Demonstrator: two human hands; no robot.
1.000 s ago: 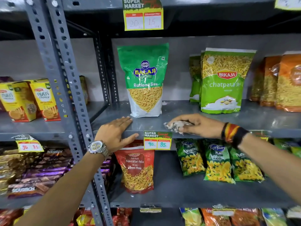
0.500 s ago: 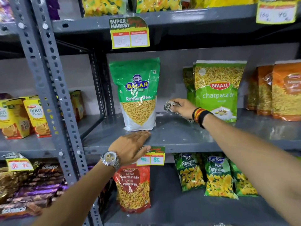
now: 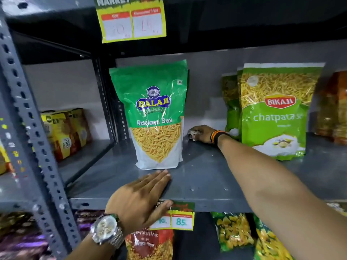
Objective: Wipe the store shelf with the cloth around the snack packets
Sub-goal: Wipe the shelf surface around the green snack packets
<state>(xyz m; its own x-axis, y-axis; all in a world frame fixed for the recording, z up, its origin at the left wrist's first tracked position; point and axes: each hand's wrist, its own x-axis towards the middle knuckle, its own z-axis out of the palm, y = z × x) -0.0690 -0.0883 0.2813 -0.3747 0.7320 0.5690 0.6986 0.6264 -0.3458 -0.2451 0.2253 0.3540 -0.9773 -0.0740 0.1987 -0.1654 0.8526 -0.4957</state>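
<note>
Reaching deeper since a second ago, the right hand (image 3: 201, 133) presses the crumpled cloth (image 3: 191, 132) to the grey metal shelf (image 3: 202, 177) behind the glossy Balaji Ratlami Sev pouch (image 3: 155, 117), fingers closed over it. Before that pouch, the left hand (image 3: 140, 197) lies flat, open, empty, probably bracing.

A grey perforated steel upright (image 3: 32, 139) stands at the left of the shop racking. Right of it, a plain grey back panel (image 3: 206, 87) closes off the bay. Above the upright's top, a dark overhead shelf edge (image 3: 225, 8) carries a yellow price tag (image 3: 131, 21). Left of the upright, yellow biscuit boxes (image 3: 63, 132) sit in the neighbouring bay. Lighting is dim and even.
</note>
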